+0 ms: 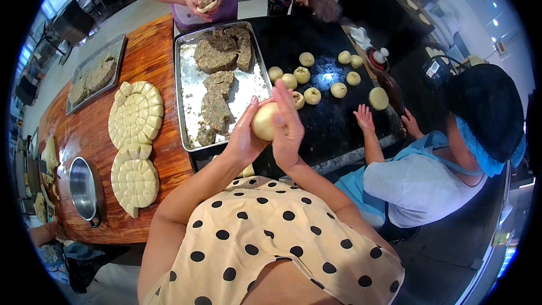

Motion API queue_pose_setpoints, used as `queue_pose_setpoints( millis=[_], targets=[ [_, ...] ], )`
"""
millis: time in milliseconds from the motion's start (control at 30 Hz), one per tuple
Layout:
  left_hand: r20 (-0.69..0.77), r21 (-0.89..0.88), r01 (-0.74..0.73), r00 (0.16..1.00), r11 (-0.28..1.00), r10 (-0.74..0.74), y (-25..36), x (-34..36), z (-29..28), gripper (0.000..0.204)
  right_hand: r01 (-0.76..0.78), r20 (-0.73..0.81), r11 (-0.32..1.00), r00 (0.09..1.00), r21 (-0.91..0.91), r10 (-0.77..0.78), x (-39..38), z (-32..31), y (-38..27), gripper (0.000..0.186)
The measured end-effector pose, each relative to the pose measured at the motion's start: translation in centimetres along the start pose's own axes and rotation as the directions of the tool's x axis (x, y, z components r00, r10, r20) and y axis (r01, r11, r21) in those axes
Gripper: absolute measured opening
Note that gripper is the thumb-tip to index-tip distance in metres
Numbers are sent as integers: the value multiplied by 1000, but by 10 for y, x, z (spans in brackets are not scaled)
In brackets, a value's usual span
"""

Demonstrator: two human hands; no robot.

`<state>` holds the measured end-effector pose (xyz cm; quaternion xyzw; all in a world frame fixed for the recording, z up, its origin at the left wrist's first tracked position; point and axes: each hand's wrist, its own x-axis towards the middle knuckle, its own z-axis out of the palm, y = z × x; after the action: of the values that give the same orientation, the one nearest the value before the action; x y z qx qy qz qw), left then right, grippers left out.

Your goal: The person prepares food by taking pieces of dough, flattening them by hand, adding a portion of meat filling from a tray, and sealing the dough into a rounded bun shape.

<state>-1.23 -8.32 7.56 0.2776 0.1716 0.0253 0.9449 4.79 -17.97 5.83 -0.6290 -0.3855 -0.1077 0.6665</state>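
A metal tray [191, 82] of speckled filling [215, 57] lies beyond the left hand [246, 136] and right hand [289, 131] cupping a smooth, pale dough ball [262, 122].

At the grip, the left hand [245, 134] and right hand [289, 135] are bare, as are the forearms [212, 178] behind it. Nearer the body comes a cream top [333, 251] with scattered round black dots [289, 215]; its curved neckline [282, 257] lies farthest from the grip.
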Motion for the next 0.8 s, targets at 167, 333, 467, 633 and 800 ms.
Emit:
queue_pose_setpoints(
  millis=[167,333,467,633,800],
  targets=[
    [-96,307,225,974,925,-205,12,13,-30,39,117,384,981,922,-157,-49,6,-25,4,111],
    [-61,394,181,983,901,-171,5,4,-9,38,265,480,947,865,-184,-148,12,-28,-16,52],
    [222,450,97,951,888,-216,13,9,-9,44,273,297,954,927,-125,-227,4,-24,-17,34],
    [101,-86,149,985,985,-140,4,17,-6,42,87,200,993,977,-84,-69,10,-23,-8,36],
    [-46,-157,121,991,980,-130,-25,21,-27,41,73,126,988,991,-134,-56,-19,-3,15,29]
  ],
)
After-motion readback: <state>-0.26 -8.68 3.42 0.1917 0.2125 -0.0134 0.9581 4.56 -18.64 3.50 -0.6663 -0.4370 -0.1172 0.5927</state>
